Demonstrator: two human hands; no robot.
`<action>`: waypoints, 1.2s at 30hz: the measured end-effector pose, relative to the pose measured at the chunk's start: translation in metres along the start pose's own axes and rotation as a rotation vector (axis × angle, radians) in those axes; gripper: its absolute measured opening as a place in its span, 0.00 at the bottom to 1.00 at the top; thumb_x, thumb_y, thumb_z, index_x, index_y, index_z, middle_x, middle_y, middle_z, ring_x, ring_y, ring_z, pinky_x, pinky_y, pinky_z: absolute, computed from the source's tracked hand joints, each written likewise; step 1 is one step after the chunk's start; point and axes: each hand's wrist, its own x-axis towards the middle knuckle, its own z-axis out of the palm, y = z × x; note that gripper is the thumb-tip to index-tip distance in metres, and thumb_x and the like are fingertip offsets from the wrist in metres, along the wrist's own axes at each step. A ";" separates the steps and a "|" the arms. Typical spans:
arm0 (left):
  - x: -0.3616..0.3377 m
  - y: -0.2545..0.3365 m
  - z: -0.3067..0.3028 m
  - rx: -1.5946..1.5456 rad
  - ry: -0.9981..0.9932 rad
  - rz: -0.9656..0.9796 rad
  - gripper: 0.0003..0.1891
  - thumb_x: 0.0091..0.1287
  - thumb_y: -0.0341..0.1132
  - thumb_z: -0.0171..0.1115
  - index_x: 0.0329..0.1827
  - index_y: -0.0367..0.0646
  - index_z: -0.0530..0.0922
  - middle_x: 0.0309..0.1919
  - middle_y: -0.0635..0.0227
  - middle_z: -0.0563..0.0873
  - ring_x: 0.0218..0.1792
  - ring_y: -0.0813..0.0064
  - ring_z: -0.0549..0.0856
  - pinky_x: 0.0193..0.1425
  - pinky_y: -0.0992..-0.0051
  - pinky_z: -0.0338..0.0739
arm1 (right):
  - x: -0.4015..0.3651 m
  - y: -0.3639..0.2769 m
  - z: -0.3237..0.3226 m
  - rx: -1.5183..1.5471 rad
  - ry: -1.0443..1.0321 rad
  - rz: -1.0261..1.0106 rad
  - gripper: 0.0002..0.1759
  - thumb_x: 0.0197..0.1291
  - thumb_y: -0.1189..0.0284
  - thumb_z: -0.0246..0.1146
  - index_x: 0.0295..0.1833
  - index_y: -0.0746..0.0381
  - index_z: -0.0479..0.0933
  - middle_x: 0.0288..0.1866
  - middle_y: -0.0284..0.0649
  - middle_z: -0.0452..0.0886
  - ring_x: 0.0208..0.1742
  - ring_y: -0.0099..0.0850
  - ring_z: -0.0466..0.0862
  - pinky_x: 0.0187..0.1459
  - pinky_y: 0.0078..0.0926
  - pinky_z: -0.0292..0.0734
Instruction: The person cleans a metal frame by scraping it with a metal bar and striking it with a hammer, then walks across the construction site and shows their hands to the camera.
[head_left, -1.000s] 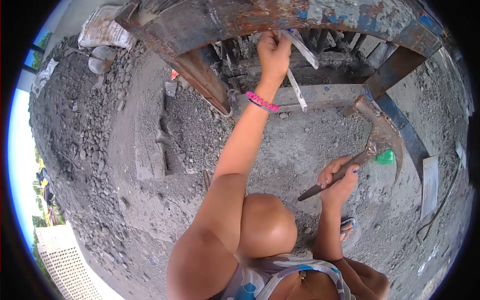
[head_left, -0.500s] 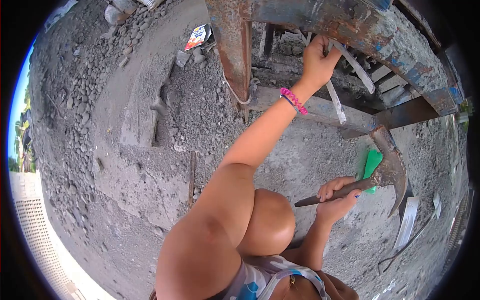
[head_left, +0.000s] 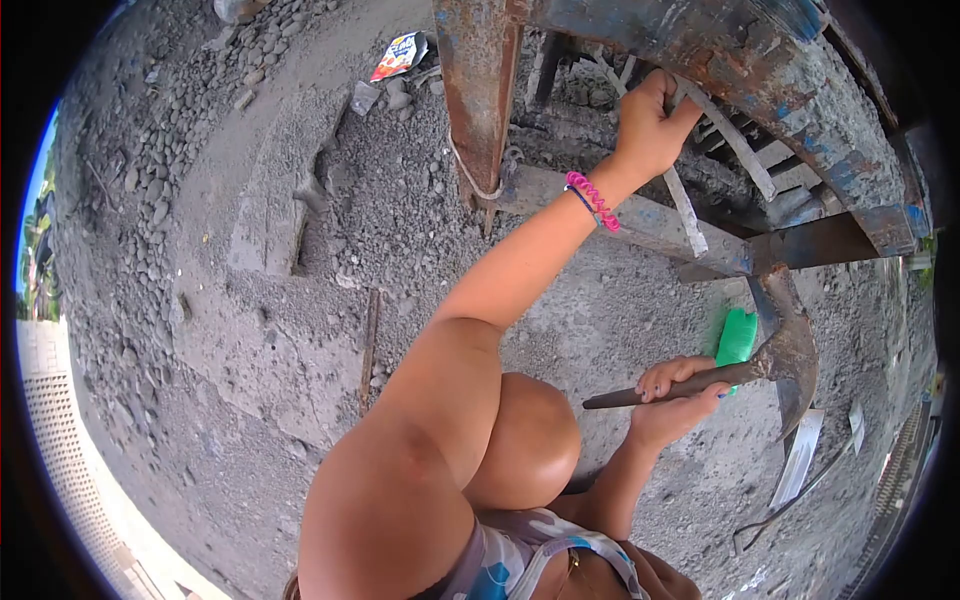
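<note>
My left hand (head_left: 652,130), with a pink coil bracelet at its wrist, reaches into a rusty metal frame (head_left: 480,100). Its fingers are closed on pale flat strips; one strip (head_left: 686,212) comes out below the hand, and another strip (head_left: 738,145) slants down from the fingertips. Part of the grip is hidden behind the hand. Lower down, my right hand (head_left: 680,395) is wrapped round the dark handle of a hammer (head_left: 795,350), close to its middle. The hammer's rusty head has a curved, tapering end and points right, above the ground.
Behind the hammer lies a green plastic piece (head_left: 738,335). A flat metal strip (head_left: 797,460) and a bent rod (head_left: 790,510) rest on the ground at right. A printed wrapper (head_left: 400,56), stones (head_left: 150,190) and a broken slab (head_left: 270,190) are at left.
The view has shifted slightly, so the frame and ground sit a little differently. Both hands keep their holds; the hammer head has tilted slightly and sits a bit lower.
</note>
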 end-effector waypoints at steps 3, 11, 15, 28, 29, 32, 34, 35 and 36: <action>0.001 -0.003 -0.001 -0.012 -0.007 -0.016 0.10 0.51 0.31 0.60 0.21 0.38 0.66 0.12 0.70 0.69 0.16 0.83 0.66 0.19 0.77 0.62 | 0.002 -0.001 0.000 0.008 -0.008 0.001 0.33 0.53 0.38 0.39 0.24 0.60 0.57 0.12 0.35 0.58 0.09 0.24 0.59 0.12 0.20 0.59; 0.008 -0.012 -0.002 -0.001 0.017 0.044 0.12 0.50 0.31 0.60 0.20 0.38 0.65 0.11 0.70 0.67 0.16 0.83 0.64 0.18 0.77 0.60 | 0.002 0.001 0.005 0.010 0.006 -0.050 0.30 0.57 0.42 0.36 0.25 0.60 0.59 0.10 0.33 0.57 0.07 0.23 0.57 0.09 0.20 0.57; 0.011 -0.012 -0.007 -0.071 -0.003 -0.041 0.13 0.52 0.33 0.61 0.19 0.38 0.65 0.12 0.73 0.67 0.17 0.85 0.63 0.18 0.79 0.58 | -0.003 0.001 0.006 -0.005 -0.044 -0.096 0.31 0.55 0.40 0.38 0.25 0.60 0.59 0.11 0.35 0.58 0.08 0.24 0.58 0.11 0.20 0.58; 0.010 -0.015 -0.009 -0.109 0.025 -0.060 0.12 0.53 0.32 0.60 0.20 0.39 0.65 0.13 0.75 0.67 0.18 0.86 0.63 0.19 0.80 0.58 | 0.008 0.045 0.000 -0.508 -0.083 -0.292 0.30 0.55 0.43 0.45 0.28 0.62 0.61 0.14 0.35 0.61 0.14 0.20 0.61 0.16 0.16 0.58; 0.012 -0.019 -0.010 -0.117 0.028 -0.043 0.12 0.53 0.32 0.60 0.20 0.39 0.66 0.12 0.75 0.67 0.18 0.86 0.63 0.19 0.80 0.59 | 0.004 0.042 -0.002 -0.394 -0.069 -0.299 0.30 0.54 0.42 0.47 0.26 0.63 0.61 0.14 0.35 0.62 0.14 0.21 0.62 0.16 0.16 0.58; 0.015 -0.022 -0.014 -0.119 0.027 -0.030 0.11 0.53 0.31 0.59 0.20 0.39 0.65 0.12 0.74 0.67 0.19 0.86 0.64 0.20 0.80 0.59 | -0.001 0.025 0.003 -0.083 -0.058 -0.402 0.32 0.52 0.40 0.46 0.24 0.63 0.61 0.14 0.35 0.63 0.13 0.22 0.64 0.16 0.18 0.60; 0.014 -0.019 -0.013 -0.096 0.025 -0.026 0.12 0.53 0.31 0.59 0.19 0.40 0.65 0.12 0.74 0.67 0.18 0.87 0.63 0.19 0.79 0.58 | -0.003 0.009 0.005 0.016 -0.144 -0.571 0.34 0.50 0.37 0.43 0.25 0.62 0.59 0.13 0.35 0.62 0.12 0.23 0.62 0.15 0.21 0.61; 0.014 -0.018 -0.013 -0.094 0.022 -0.033 0.12 0.53 0.31 0.59 0.19 0.40 0.65 0.12 0.74 0.67 0.18 0.87 0.63 0.18 0.79 0.58 | -0.003 0.003 0.007 0.047 -0.197 -0.644 0.35 0.49 0.36 0.43 0.26 0.61 0.59 0.13 0.35 0.61 0.12 0.24 0.62 0.15 0.22 0.61; 0.013 -0.017 -0.013 -0.094 0.020 -0.040 0.12 0.53 0.31 0.59 0.19 0.40 0.65 0.12 0.75 0.67 0.18 0.87 0.63 0.18 0.79 0.57 | -0.001 0.004 0.004 0.063 -0.260 -0.709 0.35 0.48 0.36 0.43 0.26 0.61 0.59 0.14 0.35 0.62 0.13 0.24 0.62 0.16 0.22 0.61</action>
